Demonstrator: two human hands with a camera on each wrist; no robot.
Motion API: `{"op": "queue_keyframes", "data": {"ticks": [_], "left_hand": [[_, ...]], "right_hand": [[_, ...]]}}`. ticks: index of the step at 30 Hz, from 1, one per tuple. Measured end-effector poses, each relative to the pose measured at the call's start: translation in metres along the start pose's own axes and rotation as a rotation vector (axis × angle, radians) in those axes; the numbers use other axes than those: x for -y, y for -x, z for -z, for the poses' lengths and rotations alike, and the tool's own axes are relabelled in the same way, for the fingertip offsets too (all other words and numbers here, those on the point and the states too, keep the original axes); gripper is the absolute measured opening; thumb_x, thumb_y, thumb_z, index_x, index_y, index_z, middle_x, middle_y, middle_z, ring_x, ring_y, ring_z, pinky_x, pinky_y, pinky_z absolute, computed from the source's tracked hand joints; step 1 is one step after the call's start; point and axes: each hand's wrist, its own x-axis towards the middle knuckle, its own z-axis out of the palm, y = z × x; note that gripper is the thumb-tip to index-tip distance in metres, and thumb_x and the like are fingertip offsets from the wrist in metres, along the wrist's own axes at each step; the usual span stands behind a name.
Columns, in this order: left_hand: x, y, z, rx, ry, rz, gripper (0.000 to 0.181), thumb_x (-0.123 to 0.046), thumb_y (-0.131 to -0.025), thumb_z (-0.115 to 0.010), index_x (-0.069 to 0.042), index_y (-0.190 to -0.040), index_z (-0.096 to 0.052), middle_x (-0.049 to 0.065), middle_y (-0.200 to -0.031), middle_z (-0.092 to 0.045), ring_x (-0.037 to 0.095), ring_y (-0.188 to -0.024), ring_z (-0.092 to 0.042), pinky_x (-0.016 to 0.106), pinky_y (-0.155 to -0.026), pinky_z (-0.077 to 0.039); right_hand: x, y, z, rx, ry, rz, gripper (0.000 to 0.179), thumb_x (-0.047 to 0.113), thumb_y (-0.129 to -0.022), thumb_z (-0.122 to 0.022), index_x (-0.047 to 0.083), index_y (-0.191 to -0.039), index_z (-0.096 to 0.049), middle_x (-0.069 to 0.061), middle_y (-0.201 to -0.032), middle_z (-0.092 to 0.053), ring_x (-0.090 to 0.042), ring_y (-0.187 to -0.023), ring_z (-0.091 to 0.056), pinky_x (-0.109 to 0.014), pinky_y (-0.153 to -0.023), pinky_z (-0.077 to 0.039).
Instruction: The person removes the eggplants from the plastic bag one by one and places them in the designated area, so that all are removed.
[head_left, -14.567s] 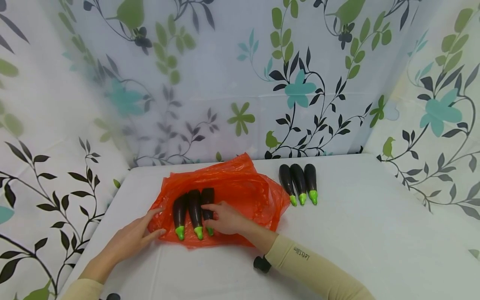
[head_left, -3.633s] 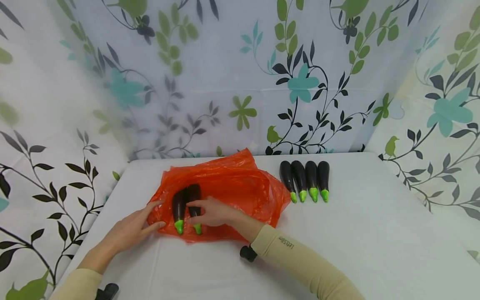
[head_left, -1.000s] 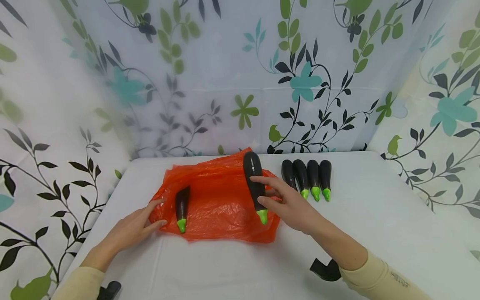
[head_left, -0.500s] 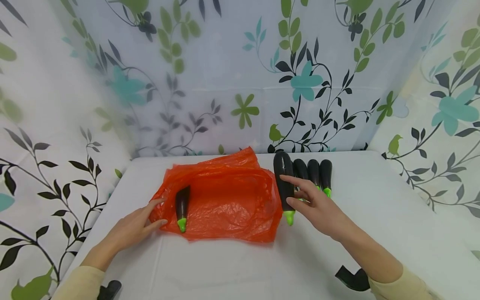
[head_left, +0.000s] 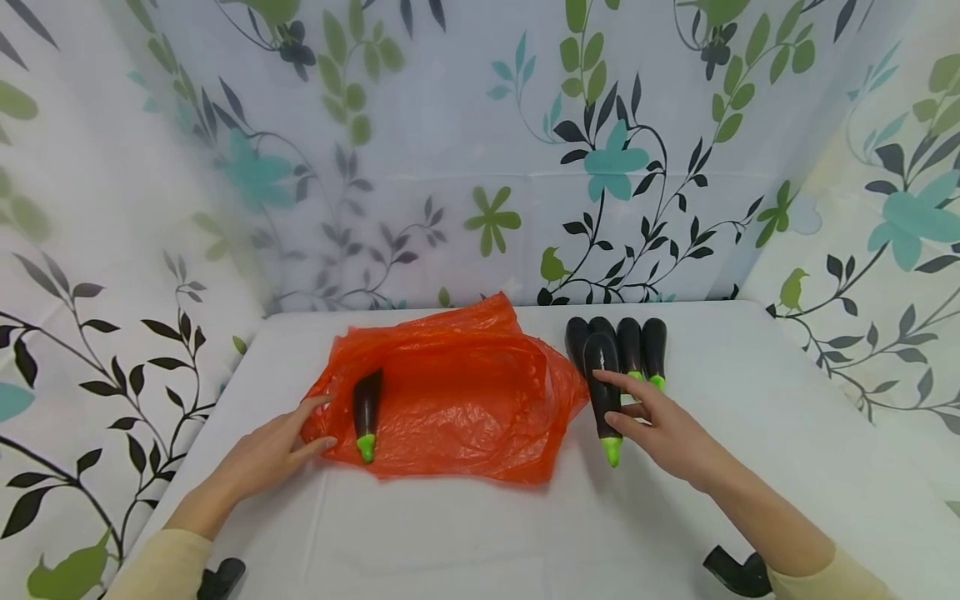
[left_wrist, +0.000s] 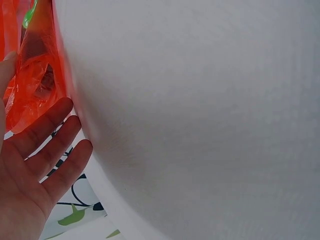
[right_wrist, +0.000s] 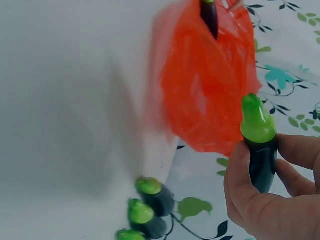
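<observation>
My right hand pinches a dark purple eggplant with a bright green stem end between thumb and fingers. In the right wrist view this eggplant is held up above the table, stem end outward. In the head view it overlaps the row of several eggplants at the back right. A single eggplant lies on the left part of an open orange-red plastic bag. My left hand touches the bag's left edge; the left wrist view shows its fingers extended beside the plastic.
The bag and the row of eggplants lie on a white-covered table. Behind and beside it hangs a patterned curtain with leaves and flowers. Dark wrist devices show below both hands.
My right hand has lifted an eggplant from the bag and carried it right, to in front of the row. The row grew from three to several earlier. My left hand stays at the bag.
</observation>
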Motion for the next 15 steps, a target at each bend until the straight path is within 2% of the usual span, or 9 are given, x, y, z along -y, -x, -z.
{"op": "queue_keyframes", "data": {"ticks": [4,15], "left_hand": [[-0.001,0.0,0.0,-0.002,0.002,0.002,0.07,-0.049,-0.09,-0.066,-0.015,-0.144,-0.037,0.017,-0.117,-0.062,0.034,-0.1,-0.06,0.058,-0.08,-0.051],[-0.002,0.001,0.001,-0.002,-0.003,0.002,0.069,-0.049,-0.09,-0.065,-0.014,-0.143,-0.038,0.02,-0.121,-0.061,0.038,-0.103,-0.06,0.059,-0.082,-0.05]], "right_hand": [[-0.012,0.002,0.0,0.039,0.002,-0.029,0.052,0.023,-0.097,-0.061,0.023,-0.146,-0.043,-0.019,-0.146,-0.038,-0.035,-0.116,-0.056,-0.051,-0.087,-0.053],[-0.039,0.004,-0.01,0.073,0.048,-0.096,0.051,0.02,-0.096,-0.064,0.021,-0.144,-0.046,-0.022,-0.139,-0.042,-0.029,-0.109,-0.058,-0.041,-0.079,-0.056]]}}
